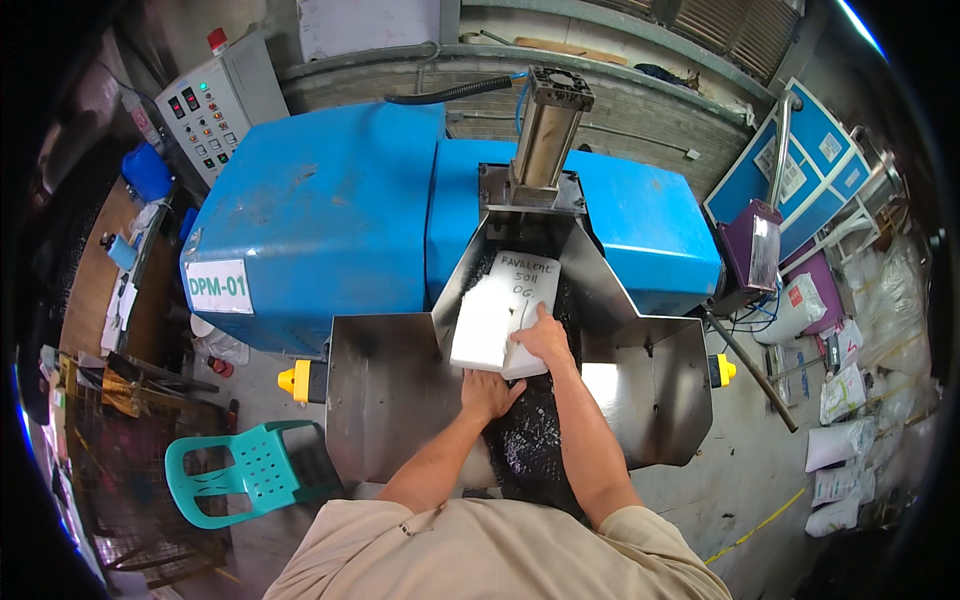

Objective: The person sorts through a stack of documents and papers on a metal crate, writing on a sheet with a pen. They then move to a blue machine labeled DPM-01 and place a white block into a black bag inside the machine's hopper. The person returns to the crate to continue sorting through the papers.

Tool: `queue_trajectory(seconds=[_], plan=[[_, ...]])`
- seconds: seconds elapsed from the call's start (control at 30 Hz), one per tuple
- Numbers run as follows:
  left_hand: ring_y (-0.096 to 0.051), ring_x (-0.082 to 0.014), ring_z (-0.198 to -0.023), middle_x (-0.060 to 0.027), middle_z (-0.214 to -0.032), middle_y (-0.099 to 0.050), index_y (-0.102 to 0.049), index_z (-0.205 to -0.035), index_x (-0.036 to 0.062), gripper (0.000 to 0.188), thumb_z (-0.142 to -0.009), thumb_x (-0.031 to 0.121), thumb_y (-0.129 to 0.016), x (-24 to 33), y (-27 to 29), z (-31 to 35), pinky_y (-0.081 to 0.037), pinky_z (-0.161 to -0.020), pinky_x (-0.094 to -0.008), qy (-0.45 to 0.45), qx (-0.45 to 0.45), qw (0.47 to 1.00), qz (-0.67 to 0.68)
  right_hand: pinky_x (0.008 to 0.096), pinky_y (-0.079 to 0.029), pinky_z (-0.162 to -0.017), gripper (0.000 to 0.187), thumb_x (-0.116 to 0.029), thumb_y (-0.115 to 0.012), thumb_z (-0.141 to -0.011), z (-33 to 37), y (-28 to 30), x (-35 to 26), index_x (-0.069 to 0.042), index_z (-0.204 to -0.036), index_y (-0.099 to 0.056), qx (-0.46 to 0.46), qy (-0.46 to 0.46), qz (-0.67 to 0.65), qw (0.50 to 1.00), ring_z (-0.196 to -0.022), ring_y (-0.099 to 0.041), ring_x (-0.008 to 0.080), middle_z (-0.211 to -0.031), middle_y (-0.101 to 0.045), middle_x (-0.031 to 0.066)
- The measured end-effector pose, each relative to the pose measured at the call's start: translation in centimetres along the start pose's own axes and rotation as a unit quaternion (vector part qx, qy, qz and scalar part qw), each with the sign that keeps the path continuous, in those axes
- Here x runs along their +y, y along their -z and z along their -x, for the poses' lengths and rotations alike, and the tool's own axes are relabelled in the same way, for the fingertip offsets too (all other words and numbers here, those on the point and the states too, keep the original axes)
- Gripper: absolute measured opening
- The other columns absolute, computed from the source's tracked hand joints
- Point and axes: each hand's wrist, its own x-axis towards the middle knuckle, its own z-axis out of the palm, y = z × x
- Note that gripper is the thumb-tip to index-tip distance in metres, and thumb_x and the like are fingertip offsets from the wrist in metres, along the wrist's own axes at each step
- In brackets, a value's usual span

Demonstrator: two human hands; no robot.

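A white block [480, 322] with dark handwriting on its upper face lies tilted in the metal chute [385, 400] in front of a blue machine [320, 210]. A seam or crack runs down its lower half. My right hand [543, 338] grips the block's right side, index finger stretched along the top face and the other fingers partly hidden. At the lower edge, my left hand [488, 396] presses with fingers extended and thumb apart, its fingertips against the block. Black, glossy material [530, 435] spreads beneath the block and between my forearms.
Above the chute stands a metal cylinder [548, 135]. Yellow-and-black switches [300, 381] flank the chute. A green plastic chair [245, 470] is at the left, a control cabinet [205, 115] at the far left. White bags [838, 445] lie along the right side.
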Motion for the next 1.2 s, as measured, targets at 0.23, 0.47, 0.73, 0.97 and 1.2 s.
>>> queue_trajectory(seconds=[0.23, 0.47, 0.73, 0.97, 1.2], plan=[[-0.046, -0.0357, -0.153, -0.0192, -0.164, -0.052, -0.046, -0.164, 0.0076, 0.075, -0.105, 0.053, -0.059, -2.9, -2.9, -3.9, -0.028, -0.13, -0.0484, -0.127, 0.229, 0.954, 0.144, 0.0376, -0.051, -0.112, 0.103, -0.029, -0.093, -0.079, 4.6, 1.4, 2.2, -0.004, -0.167, -0.043, 0.042, 0.056, -0.178, 0.982, -0.135, -0.067, 0.0321, -0.146, -0.067, 0.0282], [-0.019, -0.0445, -0.166, -0.0264, -0.178, -0.024, -0.034, -0.168, -0.0027, 0.08, -0.11, 0.05, -0.051, -6.3, -2.0, 5.8, -0.021, -0.133, -0.0586, -0.15, 0.121, 0.978, 0.084, 0.0374, -0.04, -0.123, 0.08, -0.002, -0.068, -0.097, 17.6, 3.2, 12.1, -0.006, -0.171, -0.037, -0.012, 0.111, -0.574, 0.811, -0.15, -0.048, 0.0257, -0.171, -0.043, 0.0149], [-0.061, -0.0441, -0.138, -0.0247, -0.152, -0.062, -0.066, -0.148, 0.0052, 0.053, -0.106, 0.038, -0.065, -12.1, -2.1, 27.4, -0.048, -0.118, -0.0513, -0.067, -0.024, 0.916, 0.395, 0.0418, -0.038, -0.126, 0.096, -0.035, -0.071, -0.095, 22.9, 3.2, 3.3, -0.006, -0.174, -0.026, -0.129, 0.29, -0.611, 0.726, -0.154, -0.046, 0.0301, -0.175, -0.038, 0.0141], [-0.069, -0.0458, -0.123, -0.0265, -0.133, -0.073, -0.068, -0.146, 0.008, 0.053, -0.103, 0.039, -0.067, -22.9, -4.8, 44.4, -0.053, -0.108, -0.0529, 0.176, 0.102, 0.899, 0.389, 0.0489, -0.036, -0.128, 0.095, -0.027, -0.067, -0.092, 26.3, -3.3, -17.2, -0.003, -0.174, -0.024, -0.226, 0.374, -0.561, 0.703, -0.155, -0.043, 0.0392, -0.176, -0.031, 0.0211], [-0.066, -0.0432, -0.131, -0.023, -0.144, -0.069, -0.064, -0.149, 0.0067, 0.056, -0.105, 0.042, -0.067, -29.0, -10.8, 61.0, -0.051, -0.112, -0.0509, 0.407, 0.244, 0.783, 0.403, 0.0478, -0.037, -0.129, 0.065, -0.022, -0.056, -0.112, 36.1, -18.5, -32.5, -0.007, -0.171, -0.034, -0.403, 0.391, -0.499, 0.659, -0.155, -0.046, 0.036, -0.172, -0.041, 0.0179]])
